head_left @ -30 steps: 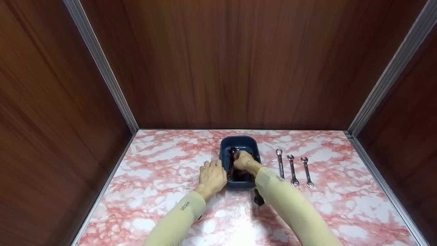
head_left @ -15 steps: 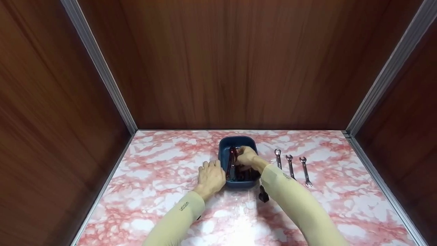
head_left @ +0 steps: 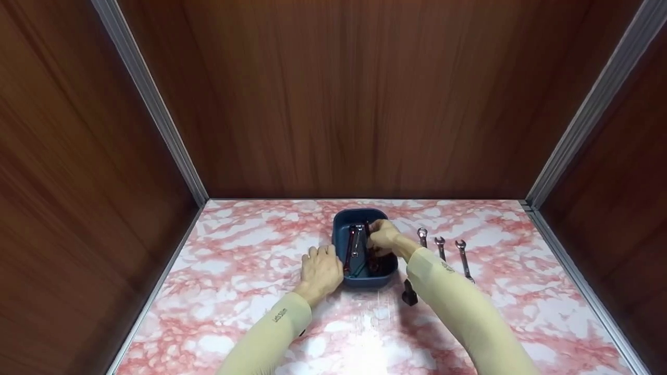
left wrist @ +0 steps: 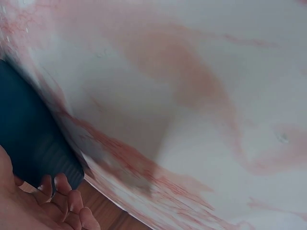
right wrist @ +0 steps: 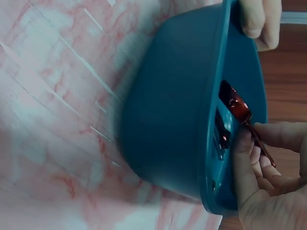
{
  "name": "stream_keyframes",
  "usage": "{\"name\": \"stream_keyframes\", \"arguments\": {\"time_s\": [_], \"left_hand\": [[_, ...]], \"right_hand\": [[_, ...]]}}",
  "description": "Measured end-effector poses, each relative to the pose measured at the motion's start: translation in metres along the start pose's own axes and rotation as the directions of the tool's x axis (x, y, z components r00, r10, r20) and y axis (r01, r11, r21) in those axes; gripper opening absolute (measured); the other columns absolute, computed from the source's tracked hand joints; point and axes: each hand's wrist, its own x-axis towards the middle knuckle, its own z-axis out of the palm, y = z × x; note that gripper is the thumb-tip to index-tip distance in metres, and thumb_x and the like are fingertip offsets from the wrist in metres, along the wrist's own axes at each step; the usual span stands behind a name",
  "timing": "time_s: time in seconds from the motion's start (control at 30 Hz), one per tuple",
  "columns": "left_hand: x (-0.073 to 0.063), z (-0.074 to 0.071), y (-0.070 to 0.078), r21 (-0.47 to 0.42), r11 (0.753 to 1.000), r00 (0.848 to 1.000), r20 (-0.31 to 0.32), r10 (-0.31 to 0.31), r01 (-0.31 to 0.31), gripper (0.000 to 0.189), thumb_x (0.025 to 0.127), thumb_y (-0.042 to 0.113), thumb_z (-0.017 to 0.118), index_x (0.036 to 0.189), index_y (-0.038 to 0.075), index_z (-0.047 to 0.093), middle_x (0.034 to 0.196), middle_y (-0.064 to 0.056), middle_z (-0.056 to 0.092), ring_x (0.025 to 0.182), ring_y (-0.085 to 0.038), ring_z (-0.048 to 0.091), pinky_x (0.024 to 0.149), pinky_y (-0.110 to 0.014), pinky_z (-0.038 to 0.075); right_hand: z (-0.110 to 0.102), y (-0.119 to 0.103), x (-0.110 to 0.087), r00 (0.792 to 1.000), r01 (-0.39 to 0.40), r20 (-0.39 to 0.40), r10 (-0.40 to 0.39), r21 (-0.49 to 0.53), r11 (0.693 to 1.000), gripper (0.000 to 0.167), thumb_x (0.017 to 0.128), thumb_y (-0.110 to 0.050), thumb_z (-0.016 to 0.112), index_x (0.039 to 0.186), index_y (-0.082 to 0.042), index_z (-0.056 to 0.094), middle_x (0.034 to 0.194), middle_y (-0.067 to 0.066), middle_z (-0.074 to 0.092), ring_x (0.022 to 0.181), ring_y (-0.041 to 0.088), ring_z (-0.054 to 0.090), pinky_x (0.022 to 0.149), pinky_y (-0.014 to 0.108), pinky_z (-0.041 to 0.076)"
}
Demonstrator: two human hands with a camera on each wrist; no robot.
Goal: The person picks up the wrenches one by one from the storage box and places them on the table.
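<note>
A dark blue plastic bin (head_left: 359, 282) stands on the table, with several tools inside. My left hand (head_left: 320, 271) grips its left rim; in the left wrist view the left fingers (left wrist: 61, 184) are bent beside the blue wall. Over the right part of the bin, my right hand (head_left: 384, 237) pinches a shiny red wrench (right wrist: 240, 108) between thumb and fingertips, part of it hidden by the fingers. Beside it in the bin lie another red tool (head_left: 349, 252) and a small silver wrench (head_left: 356, 244).
Three silver wrenches, including the rightmost one (head_left: 463, 255), lie in a row right of the bin, partly covered by the right sleeve (head_left: 453, 297). A black object (head_left: 409, 294) shows below the right forearm. Brown wood-grain panels (head_left: 333, 104) surround the marbled table (head_left: 250, 245).
My right hand has shifted right inside the bin, uncovering the small silver wrench and the red tool on the left. My left hand stays at the rim.
</note>
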Motion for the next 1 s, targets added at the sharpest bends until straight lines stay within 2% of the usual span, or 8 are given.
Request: {"name": "stream_keyframes", "arguments": {"time_s": [0.33,0.57,0.73,1.0], "left_hand": [[0.001,0.001,0.0,-0.011,1.0,1.0,0.012,-0.006,0.007,0.03,0.112,0.032,0.053,0.12,0.005,0.065,0.114,-0.019,0.074,0.111,-0.039,0.065,0.097,-0.056,0.055],[-0.001,0.001,0.0,-0.007,1.0,1.0,-0.022,0.013,-0.013,0.03,0.111,0.031,0.054,0.116,0.004,0.065,0.11,-0.019,0.074,0.107,-0.041,0.066,0.091,-0.056,0.056],[-0.002,0.0,-0.001,-0.007,1.0,0.999,-0.049,0.022,-0.022,0.029,0.111,0.03,0.054,0.115,0.003,0.065,0.108,-0.02,0.075,0.105,-0.042,0.066,0.089,-0.057,0.056],[-0.002,0.0,-0.001,-0.003,1.0,0.999,-0.032,0.017,-0.017,0.029,0.111,0.031,0.055,0.116,0.004,0.065,0.11,-0.02,0.075,0.105,-0.041,0.067,0.09,-0.057,0.056]], "right_hand": [[-0.015,-0.002,-0.004,1.0,-0.019,0.003,0.019,0.023,1.0,0.052,0.086,0.009,0.069,0.135,-0.002,0.054,0.095,0.006,0.058,0.078,0.018,0.06,0.066,0.031,0.064],[-0.025,-0.001,-0.004,0.999,-0.035,0.004,0.035,0.036,0.999,0.057,0.089,0.008,0.069,0.142,-0.001,0.05,0.104,0.009,0.061,0.086,0.021,0.066,0.072,0.034,0.067],[-0.032,0.0,-0.006,0.999,-0.042,0.001,0.042,0.056,0.998,0.056,0.089,0.007,0.068,0.141,-0.002,0.051,0.101,0.006,0.063,0.085,0.019,0.065,0.072,0.034,0.065],[-0.042,0.003,-0.007,0.999,-0.04,0.002,0.04,0.064,0.997,0.057,0.089,0.007,0.065,0.143,0.002,0.049,0.092,0.003,0.064,0.077,0.015,0.064,0.067,0.03,0.061]]}}
